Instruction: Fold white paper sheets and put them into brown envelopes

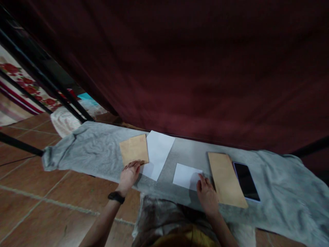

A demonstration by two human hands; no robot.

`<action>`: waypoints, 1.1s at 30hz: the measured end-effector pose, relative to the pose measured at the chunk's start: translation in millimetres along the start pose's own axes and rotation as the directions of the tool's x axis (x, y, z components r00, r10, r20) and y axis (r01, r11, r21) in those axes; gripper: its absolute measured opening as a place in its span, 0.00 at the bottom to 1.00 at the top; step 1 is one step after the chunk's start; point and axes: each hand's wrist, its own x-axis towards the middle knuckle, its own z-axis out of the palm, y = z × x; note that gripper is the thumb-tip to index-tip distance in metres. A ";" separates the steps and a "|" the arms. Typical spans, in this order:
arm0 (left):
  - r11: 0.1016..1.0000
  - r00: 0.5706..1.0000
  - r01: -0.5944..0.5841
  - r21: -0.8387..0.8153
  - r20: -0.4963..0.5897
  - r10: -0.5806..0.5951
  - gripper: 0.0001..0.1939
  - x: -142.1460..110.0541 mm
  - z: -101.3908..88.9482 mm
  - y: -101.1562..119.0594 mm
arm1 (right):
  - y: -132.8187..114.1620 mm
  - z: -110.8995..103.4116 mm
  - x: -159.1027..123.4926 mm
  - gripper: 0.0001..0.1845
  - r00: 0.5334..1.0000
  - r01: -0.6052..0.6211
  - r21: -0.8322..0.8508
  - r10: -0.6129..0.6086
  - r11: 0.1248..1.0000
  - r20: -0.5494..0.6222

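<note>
My left hand (pixel 130 174) is at the lower edge of a small brown paper envelope (pixel 134 149), its fingers closed on that edge. Partly beneath this envelope lies a larger white sheet (pixel 159 151), slanting away to the right. A smaller white paper (pixel 187 175) rests flat in front of me. At its right edge is my right hand (pixel 207 195), thumb and fingers stretched out and slightly apart, fingertips touching the paper. A longer brown envelope (pixel 226 180) lies just to the right of that hand.
Everything lies on a bench covered with a grey cloth (pixel 100 147). A phone with a dark screen (pixel 246 181) sits beside the long envelope. Behind the bench hangs a dark red curtain (pixel 195 75). Black metal bars (pixel 48 77) stand at the left, above a tiled floor (pixel 38 212).
</note>
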 end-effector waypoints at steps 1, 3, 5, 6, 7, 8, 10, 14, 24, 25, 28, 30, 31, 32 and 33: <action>1.000 1.000 0.020 -0.008 -0.006 -0.020 0.13 0.9 1.5 1.7 | 0.2 -0.5 -1.0 0.22 1.000 -0.001 0.003 0.001 1.000 -0.008; 0.998 0.999 0.046 -0.046 -0.019 -0.047 0.12 4.1 2.4 4.2 | 2.3 -1.5 -2.5 0.22 1.000 0.001 0.023 -0.001 1.000 -0.028; 0.992 0.999 0.032 -0.123 -0.038 -0.037 0.10 7.8 0.0 7.5 | 5.5 -2.0 -2.9 0.22 0.998 -0.004 0.073 0.008 0.997 -0.059; 0.987 0.998 0.014 -0.161 -0.057 -0.024 0.09 9.0 -2.1 11.0 | 6.6 -2.1 -2.5 0.22 0.997 -0.008 0.122 0.017 0.993 -0.073; 0.983 0.996 -0.001 -0.186 -0.086 -0.015 0.09 9.1 -4.5 16.8 | 6.4 -2.1 -1.7 0.21 0.996 -0.013 0.190 0.029 0.982 -0.079; 0.981 0.993 -0.016 -0.193 -0.120 -0.007 0.09 7.9 -6.7 25.5 | 4.5 -2.1 -0.6 0.21 0.997 -0.019 0.283 0.041 0.959 -0.072; 0.985 0.983 -0.054 -0.165 -0.181 0.024 0.10 0.5 -9.4 53.0 | -6.5 -2.6 1.7 0.22 0.999 -0.044 0.524 0.054 0.850 -0.005; 0.954 0.959 -0.276 -0.122 -0.095 0.265 0.13 -32.1 -0.6 136.1 | -50.0 -7.7 4.3 0.27 0.946 -0.303 0.864 0.020 0.402 0.323; 0.793 0.884 -0.454 -0.406 -0.091 0.459 0.27 -63.6 25.2 199.3 | -41.4 -33.2 3.7 0.18 0.886 -0.424 0.905 -0.190 0.039 0.423; 0.787 0.869 -0.475 -0.395 -0.068 0.490 0.37 -58.0 23.5 193.5 | -34.8 -34.9 3.9 0.20 0.868 -0.452 0.892 -0.218 0.028 0.447; 0.771 0.798 -0.568 -0.287 0.038 0.602 0.55 -35.6 18.9 177.9 | -20.5 -37.1 6.4 0.20 0.857 -0.466 0.882 -0.213 0.069 0.470; 0.742 0.743 -0.625 -0.244 0.106 0.661 0.60 -18.9 17.4 173.5 | -14.7 -37.0 9.2 0.18 0.893 -0.378 0.908 -0.188 0.180 0.409; 0.725 0.716 -0.647 -0.236 0.137 0.684 0.61 -11.0 17.1 173.7 | -12.3 -36.9 10.6 0.16 0.908 -0.331 0.914 -0.185 0.233 0.376; 0.705 0.687 -0.669 -0.235 0.165 0.707 0.63 -4.0 17.1 175.4 | -10.2 -36.9 11.8 0.15 0.918 -0.295 0.917 -0.184 0.270 0.350; 0.683 0.657 -0.691 -0.237 0.189 0.730 0.64 1.9 17.4 178.3 | -8.0 -36.8 12.9 0.14 0.926 -0.271 0.918 -0.183 0.290 0.331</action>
